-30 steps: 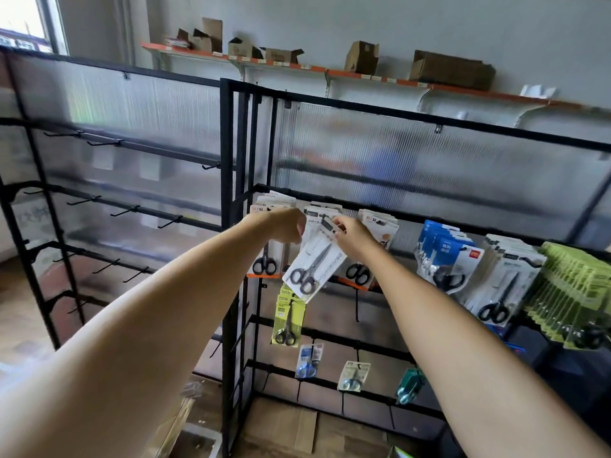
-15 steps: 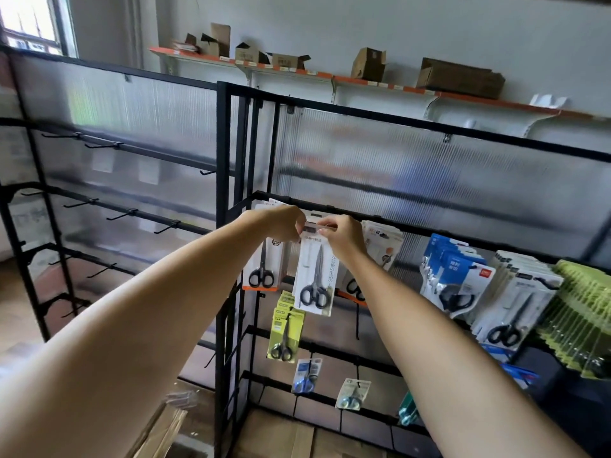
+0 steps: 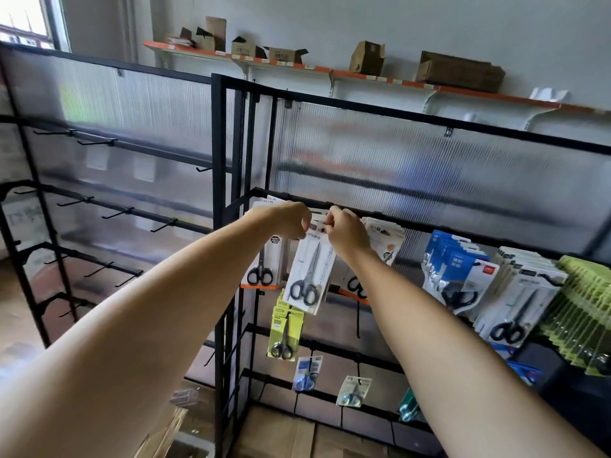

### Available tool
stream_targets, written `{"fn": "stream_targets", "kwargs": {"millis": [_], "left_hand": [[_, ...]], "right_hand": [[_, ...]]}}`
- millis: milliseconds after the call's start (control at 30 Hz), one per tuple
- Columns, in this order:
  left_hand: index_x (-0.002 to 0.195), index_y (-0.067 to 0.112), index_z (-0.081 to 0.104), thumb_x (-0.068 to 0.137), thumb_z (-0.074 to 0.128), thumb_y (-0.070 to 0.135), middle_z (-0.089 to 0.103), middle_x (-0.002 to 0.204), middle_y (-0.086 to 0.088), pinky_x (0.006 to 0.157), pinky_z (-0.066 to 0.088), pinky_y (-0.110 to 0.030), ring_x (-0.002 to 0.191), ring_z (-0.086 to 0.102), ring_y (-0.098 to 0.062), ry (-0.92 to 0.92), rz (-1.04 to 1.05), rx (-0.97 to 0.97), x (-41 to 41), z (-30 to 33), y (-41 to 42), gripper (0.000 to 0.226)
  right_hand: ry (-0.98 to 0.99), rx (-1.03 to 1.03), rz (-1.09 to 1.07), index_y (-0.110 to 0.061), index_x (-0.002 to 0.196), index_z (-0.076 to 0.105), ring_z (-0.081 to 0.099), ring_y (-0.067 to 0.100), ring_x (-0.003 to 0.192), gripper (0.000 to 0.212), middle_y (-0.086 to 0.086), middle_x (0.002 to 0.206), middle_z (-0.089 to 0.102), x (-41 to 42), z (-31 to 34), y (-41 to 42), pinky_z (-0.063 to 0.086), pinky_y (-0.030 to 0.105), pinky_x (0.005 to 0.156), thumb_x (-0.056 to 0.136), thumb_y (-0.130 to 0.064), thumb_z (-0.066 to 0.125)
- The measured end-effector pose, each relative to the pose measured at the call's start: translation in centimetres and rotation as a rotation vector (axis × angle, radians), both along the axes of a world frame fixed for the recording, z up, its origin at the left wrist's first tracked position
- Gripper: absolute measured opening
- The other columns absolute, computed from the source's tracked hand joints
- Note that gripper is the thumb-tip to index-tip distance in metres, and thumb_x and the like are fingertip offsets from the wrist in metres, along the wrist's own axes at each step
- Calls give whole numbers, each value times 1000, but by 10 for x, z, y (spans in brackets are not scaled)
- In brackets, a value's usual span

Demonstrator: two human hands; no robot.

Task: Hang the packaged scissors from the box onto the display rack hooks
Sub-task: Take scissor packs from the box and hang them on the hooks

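Black steel tubing frames the display rack [image 3: 228, 226], its ribbed translucent panels backing rows of bare hooks [image 3: 115, 213] on the section left of the corner post. Just right of that post, a hanging pack of black-handled scissors [image 3: 263, 259] sits at the top rail. Beside it, the left hand [image 3: 291, 221] has its grip pinched on the upper left edge of the packaged scissors [image 3: 309, 276], and the right hand [image 3: 347, 229] has its grip pinched on the upper right edge. This white card with black-handled scissors hangs upright from the two hands, its top at the rack's top rail; whether the hole is already on a hook cannot be told, since the fingers cover it. Below it on the rack hang a yellow-green pack [image 3: 286, 328], then a small blue-handled pair [image 3: 307, 373] and another small pair [image 3: 353, 391]. Further right along the top rail are more white packs [image 3: 385, 239], a row of blue packs [image 3: 459, 272], white packs [image 3: 519, 305] with black scissors, and yellow-green packs [image 3: 585, 312]. Above the rack, a wall shelf [image 3: 363, 74] with an orange edge carries cardboard boxes [image 3: 459, 71].
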State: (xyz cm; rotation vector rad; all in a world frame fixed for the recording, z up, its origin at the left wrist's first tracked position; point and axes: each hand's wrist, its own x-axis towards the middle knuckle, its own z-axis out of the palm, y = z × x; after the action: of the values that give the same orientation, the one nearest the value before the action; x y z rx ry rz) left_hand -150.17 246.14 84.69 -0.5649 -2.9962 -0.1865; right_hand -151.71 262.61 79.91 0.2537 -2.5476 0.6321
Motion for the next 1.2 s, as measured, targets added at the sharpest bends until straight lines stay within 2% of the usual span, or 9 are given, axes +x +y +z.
{"fn": "stream_targets", "kwargs": {"millis": [67,167,367,500,600,667,767,1000,1200], "left_hand": [[97,31,61,91,62,26,63,105,3,56,42,-25,80,61,-17,16,2,-25,4,1,1,8],[101,28,63,91,62,26,62,102,2,56,40,-25,77,60,-17,15,4,-11,8,0,2,10],[101,25,62,91,63,20,60,104,0,70,48,-27,87,60,-19,-96,-73,89,14,-15,6,11],[95,26,58,91,63,18,62,96,-3,59,50,-28,73,62,-19,-142,-128,137,20,-23,23,10],[98,27,59,91,61,17,65,101,-8,70,58,-36,81,67,-26,-182,-185,109,24,-31,48,12],[108,20,62,90,61,13,63,107,-7,74,58,-34,81,64,-22,-195,-228,109,29,-37,70,19],[114,15,62,89,59,9,61,115,-5,86,53,-37,98,60,-23,-166,-279,48,40,-49,109,26],[116,18,60,90,58,13,59,116,-6,84,51,-36,96,56,-22,-168,-431,-90,64,-84,205,27],[119,15,58,89,55,18,58,112,-1,85,50,-35,103,58,-26,-209,-530,-204,98,-116,304,30]], "right_hand": [[39,54,-88,-10,86,52,50,28,77,16,3,84,51,2,2,-8,31,33,56,92,-8,38],[69,184,-170,-10,97,51,50,32,94,12,9,101,52,6,0,-13,39,35,68,91,-4,43],[65,245,-113,-13,120,49,44,28,108,48,9,118,46,27,-19,3,45,34,77,77,10,55],[-41,186,-91,-9,123,47,50,31,112,35,16,127,45,47,-29,31,50,39,77,89,-4,51],[-164,232,-71,-9,117,52,55,30,103,30,13,118,51,67,-41,63,45,34,74,87,-4,56],[-252,227,-78,-12,108,53,55,28,95,23,10,113,52,82,-49,83,45,33,74,86,-8,60],[-345,191,-89,-14,101,52,55,27,92,20,6,105,51,102,-60,116,48,36,81,84,-11,62],[-472,49,-204,-18,100,55,60,28,100,20,8,110,61,145,-88,205,50,35,86,83,-19,66],[-559,-15,-341,-18,102,57,57,24,97,20,4,107,59,205,-131,296,47,33,79,83,-19,64]]}}
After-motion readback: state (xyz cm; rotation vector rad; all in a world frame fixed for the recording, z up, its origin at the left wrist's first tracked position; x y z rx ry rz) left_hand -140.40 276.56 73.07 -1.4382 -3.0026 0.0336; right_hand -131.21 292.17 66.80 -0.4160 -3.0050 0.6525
